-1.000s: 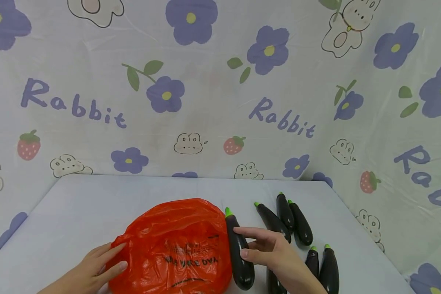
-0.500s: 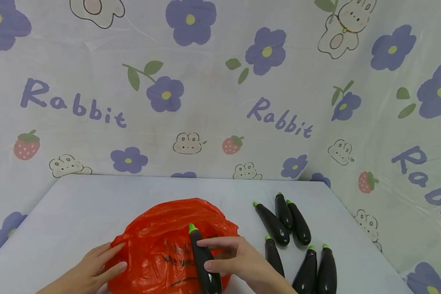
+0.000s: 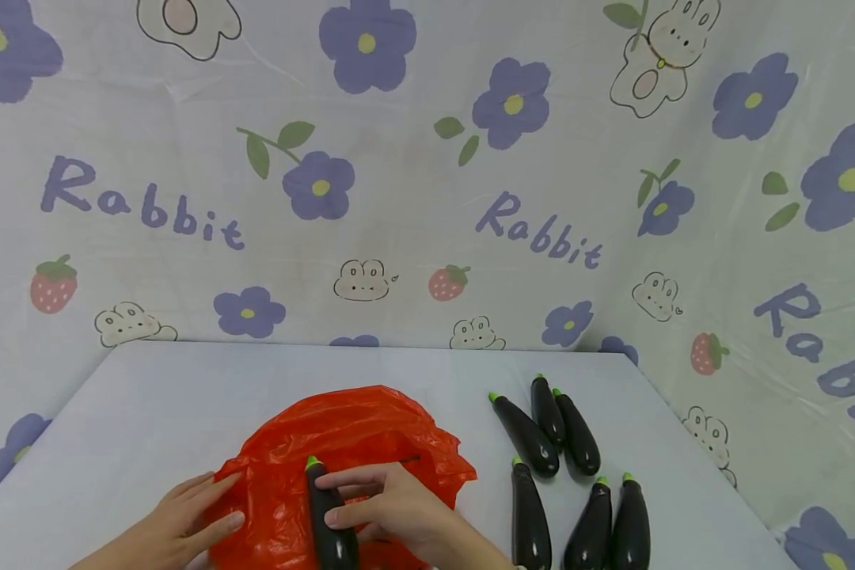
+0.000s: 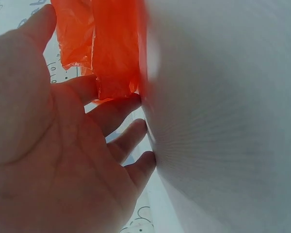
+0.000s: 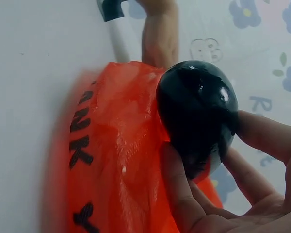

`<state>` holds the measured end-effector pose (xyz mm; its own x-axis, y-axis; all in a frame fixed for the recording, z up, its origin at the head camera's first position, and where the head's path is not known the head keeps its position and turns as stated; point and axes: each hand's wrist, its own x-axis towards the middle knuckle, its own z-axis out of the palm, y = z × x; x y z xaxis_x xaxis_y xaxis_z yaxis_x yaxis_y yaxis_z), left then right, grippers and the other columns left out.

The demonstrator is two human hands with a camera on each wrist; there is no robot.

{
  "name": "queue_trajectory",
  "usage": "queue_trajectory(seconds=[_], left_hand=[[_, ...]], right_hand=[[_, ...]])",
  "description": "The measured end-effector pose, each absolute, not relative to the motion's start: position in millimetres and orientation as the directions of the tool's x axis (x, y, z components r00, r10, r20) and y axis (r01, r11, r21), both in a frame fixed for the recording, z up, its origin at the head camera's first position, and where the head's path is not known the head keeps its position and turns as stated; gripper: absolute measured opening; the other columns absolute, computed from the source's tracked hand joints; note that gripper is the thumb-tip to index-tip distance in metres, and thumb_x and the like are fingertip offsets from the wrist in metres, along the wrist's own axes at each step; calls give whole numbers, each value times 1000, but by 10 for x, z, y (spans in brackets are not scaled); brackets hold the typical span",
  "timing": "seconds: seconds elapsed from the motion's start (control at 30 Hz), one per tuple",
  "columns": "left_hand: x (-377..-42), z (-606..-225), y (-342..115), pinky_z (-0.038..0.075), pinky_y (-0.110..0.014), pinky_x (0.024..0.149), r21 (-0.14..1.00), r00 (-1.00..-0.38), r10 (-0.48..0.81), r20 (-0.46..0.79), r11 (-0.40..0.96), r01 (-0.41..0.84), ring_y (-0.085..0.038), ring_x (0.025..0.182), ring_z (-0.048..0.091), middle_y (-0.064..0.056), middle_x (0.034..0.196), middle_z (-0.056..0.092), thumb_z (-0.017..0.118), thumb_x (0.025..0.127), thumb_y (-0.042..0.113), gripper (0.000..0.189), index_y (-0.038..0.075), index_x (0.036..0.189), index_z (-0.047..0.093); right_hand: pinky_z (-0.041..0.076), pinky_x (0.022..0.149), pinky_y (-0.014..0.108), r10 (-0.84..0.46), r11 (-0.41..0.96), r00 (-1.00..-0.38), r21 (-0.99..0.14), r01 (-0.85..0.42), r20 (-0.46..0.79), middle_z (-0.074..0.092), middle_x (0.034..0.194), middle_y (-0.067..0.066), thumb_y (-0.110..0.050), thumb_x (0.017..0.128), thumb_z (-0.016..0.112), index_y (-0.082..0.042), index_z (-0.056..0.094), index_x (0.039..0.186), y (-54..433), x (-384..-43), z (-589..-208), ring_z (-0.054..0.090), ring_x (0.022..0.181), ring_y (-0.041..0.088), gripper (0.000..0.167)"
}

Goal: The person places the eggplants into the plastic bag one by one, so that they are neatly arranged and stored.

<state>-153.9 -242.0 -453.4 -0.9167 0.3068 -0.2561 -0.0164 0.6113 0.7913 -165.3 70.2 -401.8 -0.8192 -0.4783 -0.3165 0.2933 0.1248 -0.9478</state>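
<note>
In the head view, my right hand (image 3: 392, 507) grips a dark eggplant (image 3: 321, 507) with a green stem end, fingers on one side and thumb on the near side. The eggplant overlaps a red plastic bag (image 3: 278, 443) spread on the table. From the right wrist view, the rounded end of the eggplant (image 5: 196, 92) sits between my fingertips, close beside the bag (image 5: 119, 131) with black print. My left hand (image 3: 185, 518) lies at the bag's left edge. In the left wrist view its fingers reach loosely to the red plastic (image 4: 114, 53) and the tabletop.
Several more eggplants lie on the right of the white table (image 3: 185, 396): a back cluster (image 3: 549, 419), a single eggplant (image 3: 530, 514), and a front pair (image 3: 609, 526). Behind the table hangs a cloth (image 3: 399, 198) printed with flowers and rabbits.
My right hand has carried the eggplant leftward, from the bag's right edge to over its middle. The bag's right side has spread outward. My left hand stays in place.
</note>
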Motion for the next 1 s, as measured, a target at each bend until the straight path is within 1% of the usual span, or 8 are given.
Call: queue_trajectory(seconds=[0.17, 0.33, 0.57, 0.63, 0.7, 0.87, 1.0], left_hand=[[-1555, -4551, -2434, 54, -52, 84, 802, -914, 315, -256, 597, -19, -55, 130, 24, -31, 149, 27, 65, 93, 45, 78, 2, 150, 36], [-1574, -4557, -2453, 53, -54, 84, 796, -907, 335, -254, 606, 1, -55, 130, 23, -30, 149, 27, 64, 93, 45, 78, 3, 151, 34], [-1608, -4557, -2499, 51, -57, 87, 798, -895, 377, -240, 602, 40, -58, 130, 19, -33, 150, 24, 61, 96, 42, 75, 1, 152, 31], [-1610, -4561, -2509, 51, -56, 87, 800, -892, 385, -237, 598, 46, -59, 130, 19, -33, 149, 24, 62, 96, 42, 76, 1, 152, 31], [-1613, -4564, -2518, 50, -58, 87, 795, -890, 396, -225, 603, 68, -59, 130, 18, -32, 149, 26, 63, 95, 41, 77, 0, 152, 31], [-1634, -4570, -2531, 49, -61, 87, 789, -883, 419, -210, 606, 100, -61, 130, 16, -34, 148, 27, 67, 93, 39, 80, -3, 151, 31], [-1647, -4566, -2543, 50, -60, 86, 787, -883, 411, -228, 611, 81, -60, 130, 17, -33, 149, 26, 72, 88, 41, 87, -1, 151, 30]], right_hand=[[58, 78, 39, -491, 153, -798, -937, 315, -348, 68, 107, 7, -8, 86, 77, -17, 74, 117, 578, -1705, -4068, 67, 87, 25, 32], [58, 78, 41, -504, 178, -782, -930, 322, -368, 68, 105, 6, -6, 87, 75, -16, 74, 115, 477, -1732, -4091, 67, 84, 25, 30], [57, 78, 41, -498, 185, -795, -938, 293, -347, 67, 105, 5, -4, 86, 74, -17, 74, 115, 316, -1790, -4107, 66, 84, 24, 32], [57, 80, 41, -510, 177, -793, -943, 282, -333, 66, 106, 6, -1, 86, 73, -17, 74, 117, 286, -1804, -4112, 65, 86, 24, 34], [56, 83, 41, -526, 180, -788, -948, 263, -319, 65, 106, 5, 1, 86, 72, -16, 73, 118, 268, -1815, -4116, 62, 90, 24, 37], [53, 86, 43, -518, 221, -801, -952, 213, -300, 65, 102, 3, 3, 84, 73, -19, 74, 117, 231, -1825, -4128, 55, 98, 23, 40], [53, 83, 41, -497, 241, -818, -951, 191, -290, 65, 99, 2, 3, 82, 76, -20, 75, 114, 191, -1845, -4152, 55, 96, 23, 40]])
